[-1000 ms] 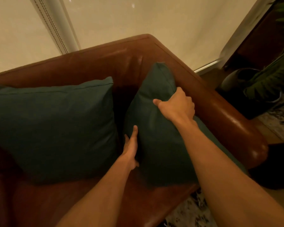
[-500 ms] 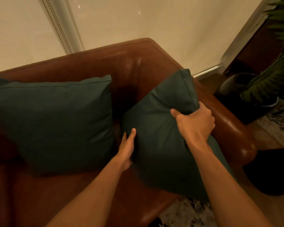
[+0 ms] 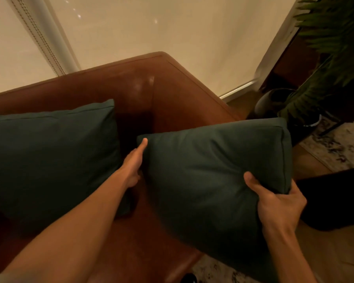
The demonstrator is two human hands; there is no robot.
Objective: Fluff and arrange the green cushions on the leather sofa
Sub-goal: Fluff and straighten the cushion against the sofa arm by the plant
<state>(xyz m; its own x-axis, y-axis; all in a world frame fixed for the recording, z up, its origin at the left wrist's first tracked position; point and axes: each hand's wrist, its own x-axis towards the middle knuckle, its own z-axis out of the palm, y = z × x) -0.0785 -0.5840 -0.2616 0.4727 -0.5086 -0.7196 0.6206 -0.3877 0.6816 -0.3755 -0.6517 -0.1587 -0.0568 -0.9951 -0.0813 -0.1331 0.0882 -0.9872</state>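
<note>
The step in hand is fluffing, judged from how the held cushion (image 3: 213,170) sits: it seems raised off the seat over the front right corner of the leather sofa (image 3: 151,88), tilted, with its lower part hanging past the seat's front edge. The right hand (image 3: 280,203) grips it by its right edge, thumb pressed into the front face and fingers curled round behind the piped seam. The left hand (image 3: 134,160) lies flat against the cushion's left edge with fingers straight, pressing rather than clutching; its thumb cannot be made out. The next move probably calls for both hands to squeeze or pat the filling from the two sides, then to set the cushion upright in the sofa's back right corner, which is bare leather, so that it matches its neighbour. The resting cushion (image 3: 49,160) leans against the backrest along the sofa's back edge, towards the left, apart from the held one, and looks plump already. By count: two green cushions, one in the hands and one on the seat; one sofa; two hands, both on the same cushion. Off the sofa's right end stand one potted plant (image 3: 335,48) and a patterned rug (image 3: 335,144).
</note>
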